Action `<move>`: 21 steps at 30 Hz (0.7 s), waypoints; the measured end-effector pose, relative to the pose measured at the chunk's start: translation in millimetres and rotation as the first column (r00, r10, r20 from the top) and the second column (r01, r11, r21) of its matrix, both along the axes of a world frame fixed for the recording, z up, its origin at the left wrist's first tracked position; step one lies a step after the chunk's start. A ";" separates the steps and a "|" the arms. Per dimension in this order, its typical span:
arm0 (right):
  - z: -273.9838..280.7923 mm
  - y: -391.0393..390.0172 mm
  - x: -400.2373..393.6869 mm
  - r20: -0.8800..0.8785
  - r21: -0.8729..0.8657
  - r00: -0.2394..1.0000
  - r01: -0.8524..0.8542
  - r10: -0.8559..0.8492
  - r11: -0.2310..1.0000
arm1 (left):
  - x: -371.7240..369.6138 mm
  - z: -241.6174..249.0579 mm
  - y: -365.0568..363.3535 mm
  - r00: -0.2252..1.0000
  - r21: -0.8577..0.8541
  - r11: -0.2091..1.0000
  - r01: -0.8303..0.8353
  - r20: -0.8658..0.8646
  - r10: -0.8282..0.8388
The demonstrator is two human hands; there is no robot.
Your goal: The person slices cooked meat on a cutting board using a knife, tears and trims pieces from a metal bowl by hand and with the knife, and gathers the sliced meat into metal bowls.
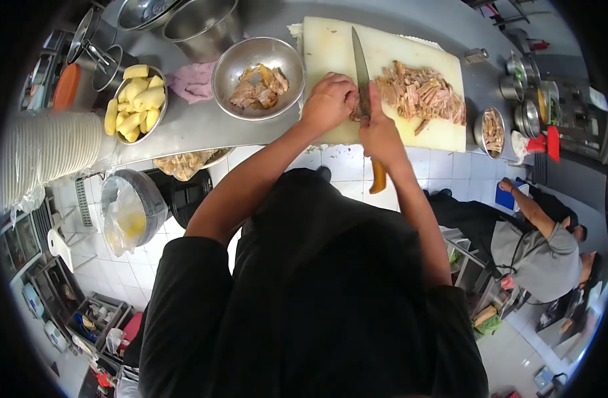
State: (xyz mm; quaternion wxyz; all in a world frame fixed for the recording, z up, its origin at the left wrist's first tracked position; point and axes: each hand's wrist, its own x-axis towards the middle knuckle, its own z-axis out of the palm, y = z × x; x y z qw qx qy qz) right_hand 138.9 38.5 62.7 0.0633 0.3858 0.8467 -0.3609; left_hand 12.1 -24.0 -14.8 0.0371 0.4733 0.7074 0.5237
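Note:
My right hand (382, 131) grips a long kitchen knife (361, 63) with a yellow-orange handle, the index finger stretched along the blade. The blade stands on the white cutting board (330, 50), its tip pointing away from me. Just left of it, my left hand (328, 101) is closed, fingers curled against a small piece of cooked meat mostly hidden under them. To the right of the knife lies a pile of sliced meat (420, 93). A metal bowl (226, 56) with larger meat chunks (261, 86) stands left of the board.
Peeled potatoes (141, 99) fill a bowl at the left, beside a pink cloth (192, 82). A small bowl of meat strips (493, 132) sits at the counter's right edge. Stacked plates (52, 149) stand far left. Another person (536, 252) is at the right.

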 end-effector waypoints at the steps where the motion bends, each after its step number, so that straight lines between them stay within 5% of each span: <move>1: 12.6 -0.4 -2.6 0.023 -0.033 1.000 0.010 -0.009 0.999 | -0.3 -0.2 -0.1 1.000 0.017 1.000 -0.013 0.008 0.013; 7: 54.5 -17.2 -10.5 0.116 -0.102 0.992 0.060 -0.048 0.993 | 0.2 0.1 -0.8 0.989 0.045 0.995 -0.090 0.125 0.084; 21: -12.2 -15.4 -3.2 -0.105 0.142 0.994 -0.007 0.022 0.990 | -0.6 3.8 -2.1 1.000 -0.070 0.997 0.016 0.019 -0.015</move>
